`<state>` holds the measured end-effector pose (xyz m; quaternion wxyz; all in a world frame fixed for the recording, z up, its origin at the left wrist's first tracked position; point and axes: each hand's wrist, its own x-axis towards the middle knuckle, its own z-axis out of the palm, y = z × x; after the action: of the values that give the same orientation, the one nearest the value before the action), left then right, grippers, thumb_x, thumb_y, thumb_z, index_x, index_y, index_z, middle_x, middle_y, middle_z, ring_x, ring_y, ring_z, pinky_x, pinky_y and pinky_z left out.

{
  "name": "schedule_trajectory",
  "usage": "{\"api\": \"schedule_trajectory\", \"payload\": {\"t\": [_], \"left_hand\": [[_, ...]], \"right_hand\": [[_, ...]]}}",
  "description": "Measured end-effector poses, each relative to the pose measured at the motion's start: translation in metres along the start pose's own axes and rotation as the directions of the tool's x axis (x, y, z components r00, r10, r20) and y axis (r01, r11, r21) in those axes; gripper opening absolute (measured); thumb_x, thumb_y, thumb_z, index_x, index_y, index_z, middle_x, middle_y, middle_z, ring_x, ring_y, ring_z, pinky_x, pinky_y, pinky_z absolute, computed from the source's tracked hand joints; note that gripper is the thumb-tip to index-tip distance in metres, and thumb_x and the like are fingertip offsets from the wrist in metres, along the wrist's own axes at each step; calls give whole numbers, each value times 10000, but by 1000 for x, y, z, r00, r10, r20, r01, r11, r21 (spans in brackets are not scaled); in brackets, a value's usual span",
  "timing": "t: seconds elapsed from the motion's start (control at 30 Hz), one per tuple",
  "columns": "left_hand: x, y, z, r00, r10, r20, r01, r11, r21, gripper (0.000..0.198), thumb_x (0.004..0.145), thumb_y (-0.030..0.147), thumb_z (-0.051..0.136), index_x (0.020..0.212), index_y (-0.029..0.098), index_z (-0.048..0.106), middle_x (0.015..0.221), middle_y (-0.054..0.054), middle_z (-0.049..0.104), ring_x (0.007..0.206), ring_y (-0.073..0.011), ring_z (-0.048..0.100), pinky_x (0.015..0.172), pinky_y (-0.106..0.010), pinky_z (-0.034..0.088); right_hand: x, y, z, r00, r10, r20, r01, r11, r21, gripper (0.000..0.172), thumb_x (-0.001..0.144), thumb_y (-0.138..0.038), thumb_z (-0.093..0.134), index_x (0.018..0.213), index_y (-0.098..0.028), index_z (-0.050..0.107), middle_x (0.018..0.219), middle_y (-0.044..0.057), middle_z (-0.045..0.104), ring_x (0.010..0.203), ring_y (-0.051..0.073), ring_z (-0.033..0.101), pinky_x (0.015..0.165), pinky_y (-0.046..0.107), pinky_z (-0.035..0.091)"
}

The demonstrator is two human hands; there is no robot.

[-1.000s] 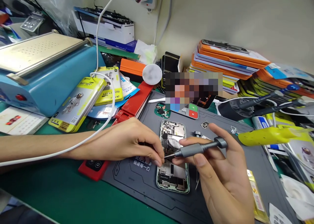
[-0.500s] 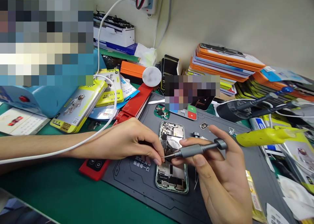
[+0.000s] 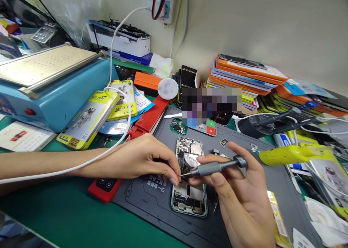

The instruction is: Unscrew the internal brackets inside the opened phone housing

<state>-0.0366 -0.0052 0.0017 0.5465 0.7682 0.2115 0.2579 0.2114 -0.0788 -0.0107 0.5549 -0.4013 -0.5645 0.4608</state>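
Note:
An opened phone (image 3: 194,195) with its inner parts exposed lies on a dark grey repair mat (image 3: 152,213). My right hand (image 3: 244,192) grips a grey precision screwdriver (image 3: 209,168) over the phone, its shaft pointing left and the cap end near my index finger. At the tip of that shaft, my left hand (image 3: 148,157) is closed in a pinch. Whatever sits between those fingertips, if anything, is too small to make out. Both hands cover part of the phone's left side and middle.
A red device (image 3: 104,188) lies partly beneath my left wrist. A white cable (image 3: 89,161) crosses over that forearm. To the right are a yellow bottle (image 3: 285,154) and a black tool holder (image 3: 250,125). A blue machine (image 3: 65,92) and battery boxes (image 3: 89,117) stand left.
The view has shifted slightly, and the blue machine shows fully now. Both hands keep nearly the same pose, with the screwdriver tip still at my left fingertips.

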Motion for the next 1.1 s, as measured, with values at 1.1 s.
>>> {"api": "schedule_trajectory", "payload": {"t": [1.1], "left_hand": [[2,1,-3,998,-58,13,59,998,-31,172,1045,163,758,1118,72,885,1035,-123,874,927,-186,849,867,-158,640]], "right_hand": [[-3,0,-6,965,249,-78,-239,964,113,484,1075,-321,700,1509,-463,541,1201,63,830,810,206,858,826,371,735]]}}
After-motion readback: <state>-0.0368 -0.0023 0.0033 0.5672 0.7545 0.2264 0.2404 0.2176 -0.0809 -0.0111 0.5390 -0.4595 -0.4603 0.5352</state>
